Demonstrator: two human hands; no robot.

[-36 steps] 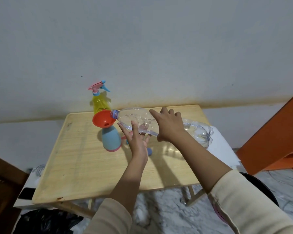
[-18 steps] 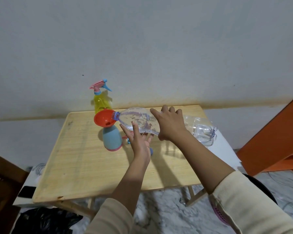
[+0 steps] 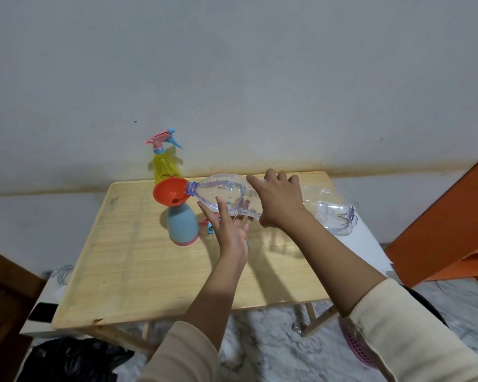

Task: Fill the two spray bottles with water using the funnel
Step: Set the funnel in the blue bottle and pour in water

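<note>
A big clear plastic bottle lies tipped on its side above the wooden table, its blue-ringed mouth over the orange funnel. The funnel sits in the neck of the blue spray bottle, which has no sprayer on it. My right hand grips the clear bottle from above at its middle. My left hand supports it from below with straight fingers. The yellow spray bottle, with its pink and blue sprayer on, stands behind the funnel. A blue and pink sprayer head lies partly hidden behind my left hand.
The table stands against a white wall. A white surface adjoins its right edge, and an orange panel rises beyond that. A dark wooden piece and a black bag are at the lower left. A pink basket sits under my right sleeve.
The base end of the clear bottle has risen slightly, tipping the bottle a little more toward the funnel. Both hands keep their places on it.
</note>
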